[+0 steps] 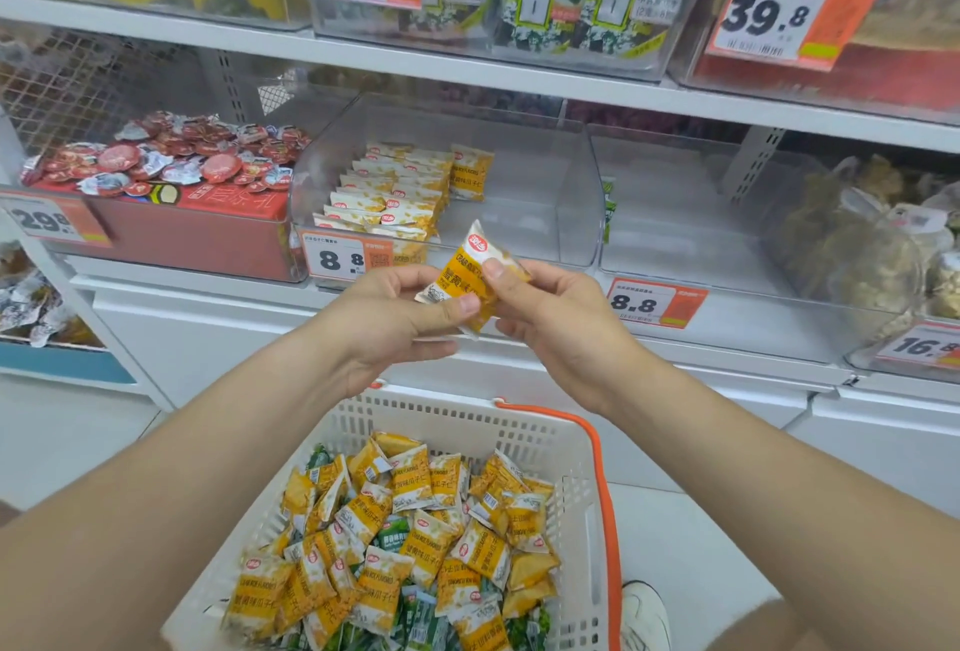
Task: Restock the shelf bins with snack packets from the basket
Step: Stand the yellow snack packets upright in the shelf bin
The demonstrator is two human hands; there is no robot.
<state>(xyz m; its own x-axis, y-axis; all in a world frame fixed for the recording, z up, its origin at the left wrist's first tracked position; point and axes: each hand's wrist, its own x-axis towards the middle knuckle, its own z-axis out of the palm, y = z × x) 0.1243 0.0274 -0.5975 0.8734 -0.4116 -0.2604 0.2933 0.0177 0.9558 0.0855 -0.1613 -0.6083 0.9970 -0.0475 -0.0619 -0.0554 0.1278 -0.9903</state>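
Yellow snack packet (475, 281) pinched between left hand (400, 317) and right hand (550, 312), clear bin (545, 172) at twelve o'clock, white basket (576, 505) of packets at six o'clock

Yellow snack packet (480, 281) upright above basket (571, 520) of packets, clear bin (571, 193) half-stocked

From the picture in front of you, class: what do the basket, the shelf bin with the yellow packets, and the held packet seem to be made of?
Basket: probably matte white moulded plastic, given its slotted walls; orange handle.
Shelf bin: clear glossy plastic, perhaps acrylic; the shelf shows through its walls.
Held packet: thin printed film, likely plastic; it creases and glints between both hands' fingers.
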